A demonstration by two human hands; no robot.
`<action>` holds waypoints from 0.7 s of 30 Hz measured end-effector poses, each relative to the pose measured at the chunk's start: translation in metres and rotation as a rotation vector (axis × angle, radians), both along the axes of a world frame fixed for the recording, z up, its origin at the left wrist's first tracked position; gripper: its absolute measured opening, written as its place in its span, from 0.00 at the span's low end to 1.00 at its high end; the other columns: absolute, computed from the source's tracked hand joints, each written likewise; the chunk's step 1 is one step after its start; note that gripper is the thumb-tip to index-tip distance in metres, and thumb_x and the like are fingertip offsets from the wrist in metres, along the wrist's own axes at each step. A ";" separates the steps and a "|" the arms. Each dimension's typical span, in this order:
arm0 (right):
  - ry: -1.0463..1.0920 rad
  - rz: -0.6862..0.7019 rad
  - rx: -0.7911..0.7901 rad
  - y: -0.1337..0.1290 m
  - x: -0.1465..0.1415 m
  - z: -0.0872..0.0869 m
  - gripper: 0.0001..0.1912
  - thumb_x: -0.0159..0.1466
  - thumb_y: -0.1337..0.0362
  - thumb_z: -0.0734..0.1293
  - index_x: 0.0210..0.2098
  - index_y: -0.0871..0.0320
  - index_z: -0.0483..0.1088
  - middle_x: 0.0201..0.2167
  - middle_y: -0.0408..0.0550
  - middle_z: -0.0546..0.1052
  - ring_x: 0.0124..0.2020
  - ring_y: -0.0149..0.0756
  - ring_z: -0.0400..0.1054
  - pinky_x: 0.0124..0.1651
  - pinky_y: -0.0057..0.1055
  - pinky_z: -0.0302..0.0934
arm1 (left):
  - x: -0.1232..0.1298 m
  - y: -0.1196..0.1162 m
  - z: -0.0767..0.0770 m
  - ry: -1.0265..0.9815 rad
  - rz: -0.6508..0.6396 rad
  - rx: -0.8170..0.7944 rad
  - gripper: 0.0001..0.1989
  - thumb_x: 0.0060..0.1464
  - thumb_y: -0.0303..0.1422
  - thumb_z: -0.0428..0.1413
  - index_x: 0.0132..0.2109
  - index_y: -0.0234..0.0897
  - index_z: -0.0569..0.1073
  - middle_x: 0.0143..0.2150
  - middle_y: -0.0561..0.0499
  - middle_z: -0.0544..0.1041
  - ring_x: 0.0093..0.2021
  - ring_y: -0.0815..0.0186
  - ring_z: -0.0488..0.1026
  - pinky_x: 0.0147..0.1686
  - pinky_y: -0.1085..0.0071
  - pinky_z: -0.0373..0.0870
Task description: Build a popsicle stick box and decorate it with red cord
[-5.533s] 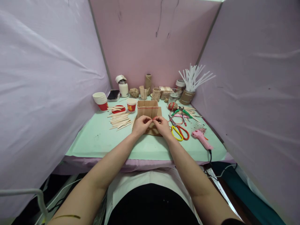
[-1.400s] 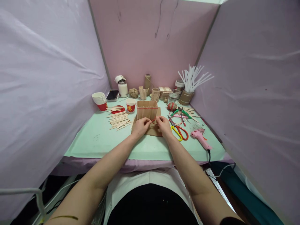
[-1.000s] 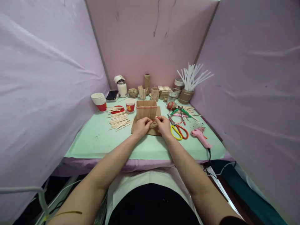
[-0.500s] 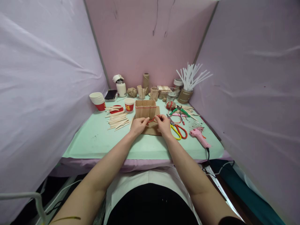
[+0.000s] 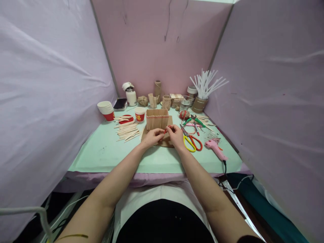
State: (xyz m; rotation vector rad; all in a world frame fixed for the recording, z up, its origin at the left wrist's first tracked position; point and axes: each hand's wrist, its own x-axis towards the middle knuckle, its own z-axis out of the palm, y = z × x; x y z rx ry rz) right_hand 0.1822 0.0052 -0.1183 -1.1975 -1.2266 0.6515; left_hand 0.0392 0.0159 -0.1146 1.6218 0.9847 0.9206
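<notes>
Red string (image 5: 166, 130) is pinched between the fingertips of both hands, which nearly meet. My left hand (image 5: 153, 137) is closed on it from the left, and my right hand (image 5: 175, 135) is closed on it from the right. Just beyond them stands a small open box (image 5: 157, 121) made of craft sticks, with a thin red line around its upper part. Beneath the hands lies a brown cardboard sheet (image 5: 167, 144). Scissors (image 5: 192, 143) with one yellow and one red handle lie right of my right hand.
Loose craft sticks (image 5: 128, 131) lie left of the box, near a red-and-white paper cup (image 5: 139, 114) and stacked cups (image 5: 106, 110). To the right are green-handled pliers (image 5: 201, 122), a ball of red string (image 5: 184, 115) and a corded pink glue gun (image 5: 215, 149). Jars and white sticks (image 5: 206, 84) line the back.
My hands have come closer together, the left one moving right toward the right hand. The red string between them is now bunched into a shorter span.
</notes>
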 end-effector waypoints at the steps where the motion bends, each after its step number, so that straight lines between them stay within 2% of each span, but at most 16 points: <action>1: -0.001 0.010 0.000 0.000 0.000 0.000 0.11 0.57 0.55 0.65 0.26 0.57 0.68 0.25 0.43 0.74 0.29 0.34 0.65 0.37 0.32 0.60 | 0.000 0.001 0.000 -0.027 -0.008 -0.029 0.12 0.49 0.33 0.56 0.40 0.32 0.74 0.24 0.54 0.72 0.23 0.72 0.66 0.24 0.75 0.62; 7: -0.010 0.051 0.009 0.001 -0.002 -0.003 0.12 0.57 0.53 0.65 0.27 0.56 0.69 0.25 0.43 0.73 0.28 0.34 0.65 0.35 0.31 0.60 | -0.002 0.004 -0.001 -0.156 -0.026 -0.139 0.14 0.48 0.37 0.59 0.39 0.32 0.73 0.31 0.49 0.77 0.27 0.71 0.71 0.28 0.75 0.65; 13: -0.052 0.093 0.038 0.001 -0.003 -0.005 0.13 0.57 0.53 0.65 0.28 0.57 0.69 0.26 0.45 0.74 0.30 0.36 0.67 0.35 0.32 0.62 | -0.002 0.006 -0.005 -0.232 -0.011 -0.142 0.19 0.46 0.44 0.62 0.35 0.33 0.70 0.29 0.50 0.76 0.28 0.70 0.72 0.31 0.73 0.67; 17: -0.105 0.110 0.066 0.001 -0.005 -0.007 0.13 0.58 0.53 0.65 0.27 0.56 0.69 0.26 0.45 0.74 0.30 0.36 0.67 0.35 0.32 0.62 | -0.002 0.008 -0.007 -0.228 0.021 -0.113 0.15 0.48 0.41 0.61 0.34 0.34 0.69 0.25 0.54 0.73 0.25 0.72 0.69 0.27 0.75 0.64; 21: -0.168 0.123 0.084 -0.001 -0.007 -0.005 0.13 0.58 0.53 0.65 0.26 0.56 0.70 0.26 0.45 0.74 0.30 0.36 0.67 0.35 0.32 0.60 | -0.003 0.009 -0.008 -0.182 0.070 -0.086 0.09 0.51 0.36 0.57 0.36 0.35 0.69 0.20 0.59 0.66 0.19 0.75 0.61 0.20 0.78 0.55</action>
